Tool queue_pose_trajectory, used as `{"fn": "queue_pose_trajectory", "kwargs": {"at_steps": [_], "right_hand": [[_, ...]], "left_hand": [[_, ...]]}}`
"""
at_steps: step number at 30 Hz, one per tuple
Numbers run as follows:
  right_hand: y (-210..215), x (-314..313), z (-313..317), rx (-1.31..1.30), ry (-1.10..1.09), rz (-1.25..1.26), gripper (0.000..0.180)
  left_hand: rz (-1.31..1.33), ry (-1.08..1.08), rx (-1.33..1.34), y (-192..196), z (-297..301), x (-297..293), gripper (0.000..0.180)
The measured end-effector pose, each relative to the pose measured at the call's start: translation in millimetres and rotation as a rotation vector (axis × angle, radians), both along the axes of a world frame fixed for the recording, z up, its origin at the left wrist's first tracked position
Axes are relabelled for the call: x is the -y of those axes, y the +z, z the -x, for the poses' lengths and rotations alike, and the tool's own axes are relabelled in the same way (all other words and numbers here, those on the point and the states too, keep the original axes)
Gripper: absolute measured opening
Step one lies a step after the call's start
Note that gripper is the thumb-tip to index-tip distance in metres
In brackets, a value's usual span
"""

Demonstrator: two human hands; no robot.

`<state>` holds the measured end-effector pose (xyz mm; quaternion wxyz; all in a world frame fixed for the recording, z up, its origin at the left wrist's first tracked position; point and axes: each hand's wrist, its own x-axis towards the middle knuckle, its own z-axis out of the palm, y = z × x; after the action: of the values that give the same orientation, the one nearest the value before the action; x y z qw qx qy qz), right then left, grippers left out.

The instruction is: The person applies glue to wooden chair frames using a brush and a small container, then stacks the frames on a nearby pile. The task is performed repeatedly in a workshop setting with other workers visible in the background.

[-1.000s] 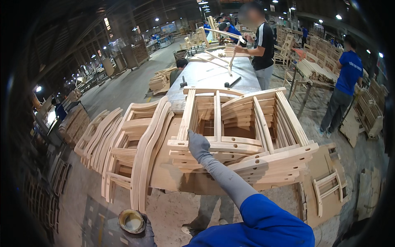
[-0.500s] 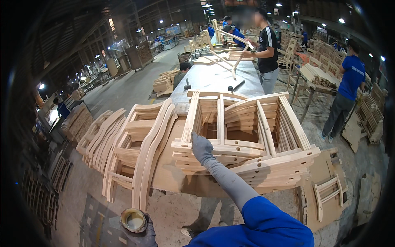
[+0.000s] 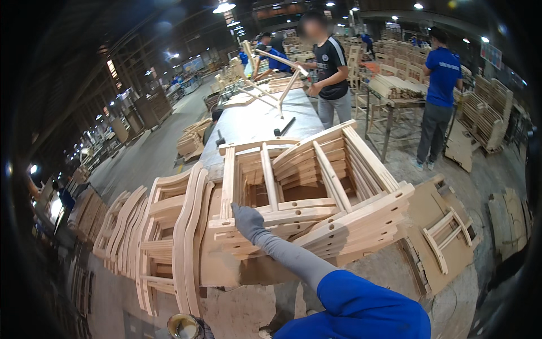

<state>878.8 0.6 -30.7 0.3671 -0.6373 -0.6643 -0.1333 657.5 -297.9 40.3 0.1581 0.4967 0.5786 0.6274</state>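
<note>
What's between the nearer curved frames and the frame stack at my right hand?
The head view shows a strip of brown sheet between the curved frames and the frame stack at your right hand.

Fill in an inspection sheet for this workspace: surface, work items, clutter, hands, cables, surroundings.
Surface: brown cardboard beneath the wooden frames; a pale table beyond.
Work items: stacked wooden frames ahead, curved frames to their left; a cup with pale contents.
Clutter: a dark tool on the pale table; a small frame lying at right.
Hands: right hand at the stack's near left corner, grip unclear; left hand, partly cut off, holds the cup.
Cables: nothing seen.
Surroundings: person in black beside the pale table; person in blue farther right.
</note>
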Motion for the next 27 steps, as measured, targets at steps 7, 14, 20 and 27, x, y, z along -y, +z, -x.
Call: {"fn": "queue_pose_trajectory", "kwargs": {"at_steps": [7, 14, 20, 27], "right_hand": [[-2.4, 0.8, -6.5, -0.030, 0.036, -0.101, 0.029], [-7.4, -3.1, -5.3, -0.002, -0.018, -0.072, 0.029], [-5.8, -2.1, -1.5, 0.028, -0.028, -0.006, 0.027], [-12.5, -8.9, -3.4, -0.045, -0.031, -0.101, 0.020]], "left_hand": [[-0.059, -0.106, 0.458, -8.1, 9.3, -14.8, 0.050], [-0.003, -0.023, 0.141, 0.8, -10.6, -15.3, 0.048], [0.026, 0.021, -0.158, 17.5, -25.1, -18.8, 0.047], [0.035, -0.032, -0.251, 22.1, -37.5, -29.4, 0.046]]}}
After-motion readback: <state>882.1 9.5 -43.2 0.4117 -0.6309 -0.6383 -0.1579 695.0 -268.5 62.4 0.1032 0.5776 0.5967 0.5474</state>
